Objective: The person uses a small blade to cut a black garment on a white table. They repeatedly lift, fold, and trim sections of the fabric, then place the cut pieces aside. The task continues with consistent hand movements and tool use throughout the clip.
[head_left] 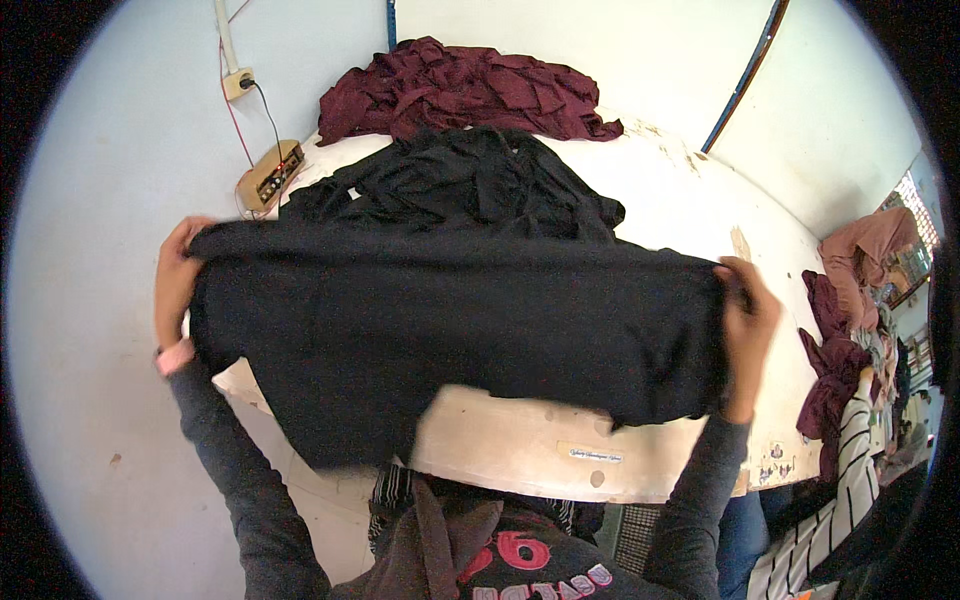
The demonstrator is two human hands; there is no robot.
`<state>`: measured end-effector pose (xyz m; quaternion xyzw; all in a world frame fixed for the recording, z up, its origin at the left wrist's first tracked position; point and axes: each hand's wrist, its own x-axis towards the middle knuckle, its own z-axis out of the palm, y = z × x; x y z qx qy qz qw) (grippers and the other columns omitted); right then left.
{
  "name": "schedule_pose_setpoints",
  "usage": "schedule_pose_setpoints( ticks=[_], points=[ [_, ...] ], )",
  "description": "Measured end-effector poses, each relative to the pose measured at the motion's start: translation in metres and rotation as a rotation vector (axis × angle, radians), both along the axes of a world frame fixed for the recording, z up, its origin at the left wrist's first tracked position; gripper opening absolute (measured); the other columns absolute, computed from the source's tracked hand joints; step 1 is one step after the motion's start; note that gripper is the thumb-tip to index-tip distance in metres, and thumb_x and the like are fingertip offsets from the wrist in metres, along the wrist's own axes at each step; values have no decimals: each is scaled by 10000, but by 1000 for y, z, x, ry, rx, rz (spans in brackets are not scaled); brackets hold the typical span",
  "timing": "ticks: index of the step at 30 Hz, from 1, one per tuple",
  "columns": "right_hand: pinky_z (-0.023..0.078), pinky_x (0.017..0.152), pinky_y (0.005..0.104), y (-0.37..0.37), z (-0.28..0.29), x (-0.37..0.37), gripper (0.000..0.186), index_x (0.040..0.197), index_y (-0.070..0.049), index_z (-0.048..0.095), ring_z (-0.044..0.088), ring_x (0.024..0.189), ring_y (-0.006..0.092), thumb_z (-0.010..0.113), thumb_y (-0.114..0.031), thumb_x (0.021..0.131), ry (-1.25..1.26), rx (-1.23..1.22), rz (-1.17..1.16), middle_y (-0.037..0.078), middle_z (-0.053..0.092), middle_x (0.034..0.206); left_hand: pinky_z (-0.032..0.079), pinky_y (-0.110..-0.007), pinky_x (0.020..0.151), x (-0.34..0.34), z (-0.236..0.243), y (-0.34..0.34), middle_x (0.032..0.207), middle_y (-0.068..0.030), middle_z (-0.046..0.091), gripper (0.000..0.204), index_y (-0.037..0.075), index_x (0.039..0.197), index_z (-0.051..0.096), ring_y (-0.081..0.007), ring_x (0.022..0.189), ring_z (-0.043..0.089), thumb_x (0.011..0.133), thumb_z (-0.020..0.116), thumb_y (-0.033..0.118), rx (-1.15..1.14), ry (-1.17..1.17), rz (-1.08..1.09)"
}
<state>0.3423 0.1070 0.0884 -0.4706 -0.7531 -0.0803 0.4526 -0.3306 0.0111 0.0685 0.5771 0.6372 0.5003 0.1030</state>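
Between my two hands a black garment (470, 310) is stretched out wide above the table, one lower part of it hanging toward me past the near edge. My left hand (180, 255) grips its upper left corner, fingers wrapped round the cloth. At the upper right end my right hand (748, 310) holds the other side, its thumb and fingers closed on the fabric. Just behind lies a crumpled heap of black cloth (460, 185), partly covered by the held garment. Which kind of garment it is cannot be made out.
A pile of maroon cloth (460, 90) lies at the table's far side. A small box with a red light (272, 175) stands at the far left, wired to a wall socket (239, 83). People sit at right, near a striped sleeve (850, 450) and maroon cloth (835, 370) over the table's (520, 440) edge.
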Motion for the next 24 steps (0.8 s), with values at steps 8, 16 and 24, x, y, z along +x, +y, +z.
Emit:
schedule_pose_setpoints(
  ticks=[8,16,24],
  points=[
    [542,676,329,-15,-62,-85,222,868,-79,633,689,800,262,742,1,692,-54,-60,177,64,672,1060,476,-388,1036,134,-2,19,1400,-125,608,573,81,1409,556,-255,1211,609,877,762,141,115,169,27],
    [454,615,340,-19,-99,-131,349,916,-124,595,594,636,225,821,-134,650,-499,-93,277,25,651,1056,512,-340,960,259,-102,-23,1279,-129,657,437,49,1431,522,-198,1094,662,1056,554,272,-677,-206,-1055],
    [441,600,331,-53,-76,-132,330,921,-182,653,648,718,189,735,-117,608,-163,-85,469,-20,709,1012,394,-382,1115,340,-153,-24,1483,-129,493,622,80,1598,218,-226,1297,524,1099,454,368,-354,-763,-869]
  ],
)
